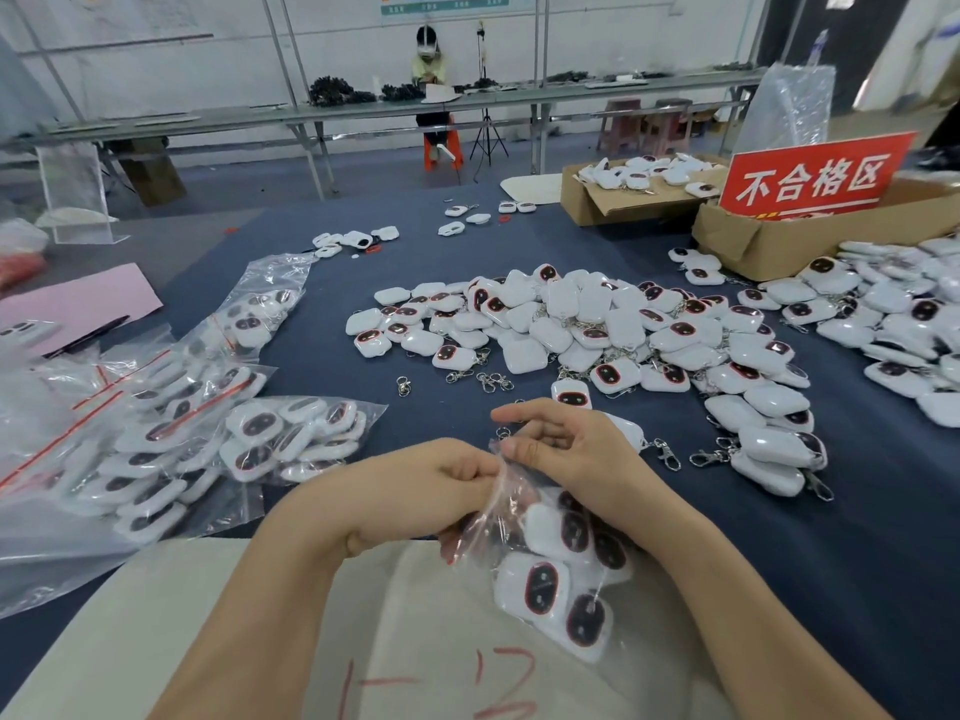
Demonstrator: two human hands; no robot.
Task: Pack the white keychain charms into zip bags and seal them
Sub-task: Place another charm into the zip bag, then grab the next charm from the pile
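A: Where's the bag (519,511)?
B: Right of the packed bags (156,444), at the bench (322,366) front. The left hand (415,485) has its fingers clenched on the mouth, and the right hand (566,449) pinches the same rim.
A: How will it handle?
B: Limp, slick film, dragged down by hard charms (540,589). I'd grip along the zip strip, not the belly. The loose pile (597,324) lies beyond.

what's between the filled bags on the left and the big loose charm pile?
Head view: mostly bare blue cloth, with a few loose metal clasps near the loose pile. The filled bags lie apart from it.
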